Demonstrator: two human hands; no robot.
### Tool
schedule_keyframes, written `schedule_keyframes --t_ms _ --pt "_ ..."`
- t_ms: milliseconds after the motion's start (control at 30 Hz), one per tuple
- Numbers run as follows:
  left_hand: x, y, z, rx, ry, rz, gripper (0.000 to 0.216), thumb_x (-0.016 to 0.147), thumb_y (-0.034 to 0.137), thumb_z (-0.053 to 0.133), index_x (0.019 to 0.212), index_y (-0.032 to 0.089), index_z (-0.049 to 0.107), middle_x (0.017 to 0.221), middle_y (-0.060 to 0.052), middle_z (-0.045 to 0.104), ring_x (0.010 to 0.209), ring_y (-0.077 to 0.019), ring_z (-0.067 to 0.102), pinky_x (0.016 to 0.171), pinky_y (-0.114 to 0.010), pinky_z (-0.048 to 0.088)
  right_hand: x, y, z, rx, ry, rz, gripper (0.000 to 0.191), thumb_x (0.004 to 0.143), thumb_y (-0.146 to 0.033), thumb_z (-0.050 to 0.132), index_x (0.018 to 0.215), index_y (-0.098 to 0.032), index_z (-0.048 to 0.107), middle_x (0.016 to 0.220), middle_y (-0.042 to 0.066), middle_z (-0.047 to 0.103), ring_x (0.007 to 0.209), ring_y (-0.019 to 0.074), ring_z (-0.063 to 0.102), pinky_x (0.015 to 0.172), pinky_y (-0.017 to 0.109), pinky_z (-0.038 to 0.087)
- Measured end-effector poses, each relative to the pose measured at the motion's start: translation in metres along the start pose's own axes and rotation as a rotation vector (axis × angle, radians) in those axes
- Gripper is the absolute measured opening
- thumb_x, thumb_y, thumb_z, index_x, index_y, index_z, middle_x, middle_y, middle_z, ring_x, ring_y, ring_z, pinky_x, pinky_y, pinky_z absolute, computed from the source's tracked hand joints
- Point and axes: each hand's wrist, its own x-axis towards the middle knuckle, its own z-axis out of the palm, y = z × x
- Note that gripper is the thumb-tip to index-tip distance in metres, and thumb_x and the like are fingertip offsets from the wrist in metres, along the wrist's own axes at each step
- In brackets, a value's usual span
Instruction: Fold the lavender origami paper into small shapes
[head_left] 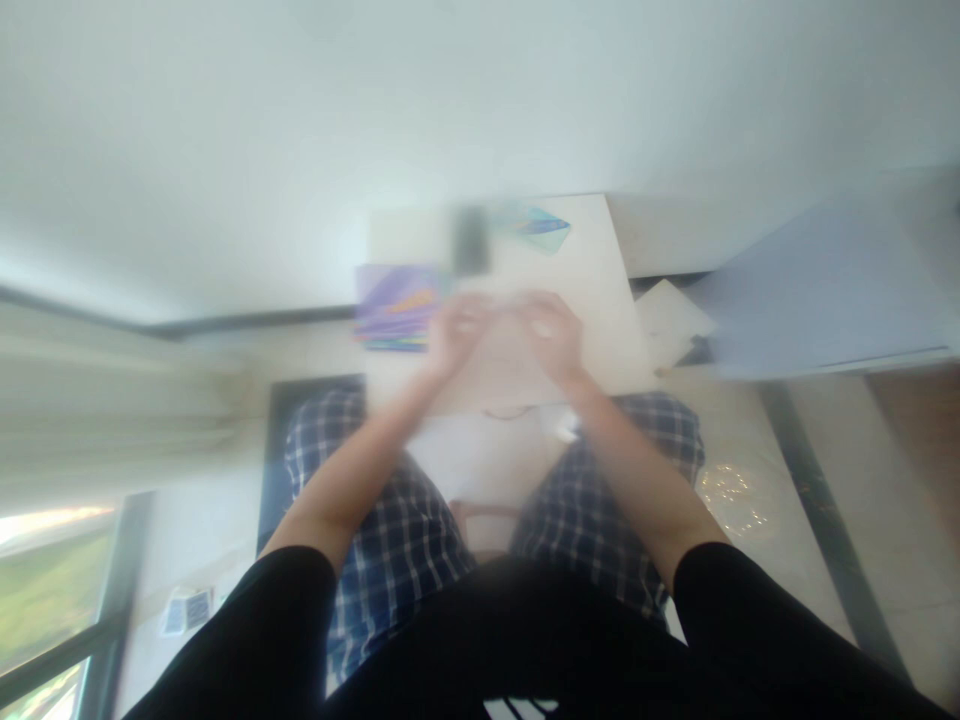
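1. Left hand [456, 332] and right hand [555, 335]: fingers bent, tips close together above the pale, flat worktop [600, 300]. Blur; cannot tell whether either grips anything.
2. Purple sheet-like item [394, 300], rectangular, orange-marked: at the worktop's left edge, just beside the left hand.
3. Dark oblong [471, 240], material unclear: near the far edge, about midway along.
4. Angular teal-and-blue flat piece [547, 228]: near the far right corner.
5. Checked cloth trousers [397, 520]: by the near edge.
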Motion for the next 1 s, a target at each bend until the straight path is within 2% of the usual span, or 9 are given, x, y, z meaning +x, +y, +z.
schedule_keyframes --t_ms 233,400,533,633,700,867,1000 --pt "0.001 -0.003 0.001 -0.06 -0.036 -0.067 0.037 0.083 0.044 0.069 0.113 0.023 0.066 0.112 -0.008 0.074 0.096 -0.023 0.072 0.08 -0.033 0.058 -0.002 0.005 0.002 -0.024 0.01 -0.037 0.02 0.091 -0.035 0.061 0.091 -0.023 0.077 0.103 0.008 0.076 0.103 0.0227 0.07 0.096 0.037 0.058" --pt "0.003 -0.012 0.007 -0.118 -0.095 -0.084 0.06 0.075 0.058 0.076 0.121 0.023 0.061 0.129 -0.012 0.067 0.114 -0.0278 0.066 0.088 -0.036 0.058 -0.002 0.007 0.002 -0.057 0.007 -0.037 0.02 0.091 -0.033 0.061 0.095 -0.023 0.078 0.103 0.008 0.077 0.102 0.0226 0.071 0.096 0.036 0.057" --pt "0.003 -0.017 0.011 -0.17 -0.103 -0.064 0.068 0.074 0.066 0.073 0.124 0.023 0.06 0.131 -0.013 0.066 0.123 -0.0289 0.062 0.099 -0.04 0.054 -0.002 0.01 0.003 -0.039 0.017 -0.077 0.023 0.09 -0.022 0.059 0.102 -0.024 0.079 0.109 0.007 0.077 0.107 0.0219 0.07 0.1 0.036 0.055" --pt "0.004 -0.018 0.011 -0.18 -0.072 -0.083 0.057 0.084 0.068 0.061 0.117 0.022 0.064 0.124 -0.012 0.07 0.119 -0.028 0.064 0.103 -0.043 0.051 -0.002 0.013 0.003 -0.056 -0.013 -0.07 0.026 0.09 -0.02 0.058 0.103 -0.025 0.079 0.113 0.006 0.077 0.11 0.0216 0.07 0.104 0.036 0.054" --pt "0.005 -0.016 0.01 -0.168 -0.044 -0.121 0.05 0.087 0.066 0.058 0.107 0.021 0.067 0.113 -0.01 0.073 0.11 -0.0265 0.068 0.099 -0.041 0.053 -0.003 0.015 0.005 -0.055 -0.034 -0.079 0.027 0.09 -0.019 0.057 0.104 -0.026 0.079 0.115 0.005 0.077 0.112 0.0214 0.07 0.105 0.037 0.054" --pt "0.008 -0.009 0.007 -0.129 -0.051 -0.189 0.041 0.083 0.06 0.065 0.088 0.019 0.068 0.085 -0.006 0.075 0.081 -0.0198 0.071 0.082 -0.033 0.057 -0.004 0.021 0.008 -0.03 -0.039 -0.178 0.031 0.089 -0.017 0.054 0.106 -0.026 0.078 0.118 0.003 0.076 0.114 0.0207 0.07 0.104 0.037 0.055" --pt "0.01 -0.009 0.007 -0.166 -0.073 -0.278 0.035 0.079 0.053 0.072 0.086 0.019 0.069 0.083 -0.004 0.075 0.08 -0.0184 0.071 0.083 -0.033 0.057 -0.004 0.023 0.009 0.004 -0.004 -0.237 0.03 0.089 -0.019 0.053 0.105 -0.025 0.078 0.117 0.005 0.076 0.112 0.0214 0.071 0.102 0.038 0.057"
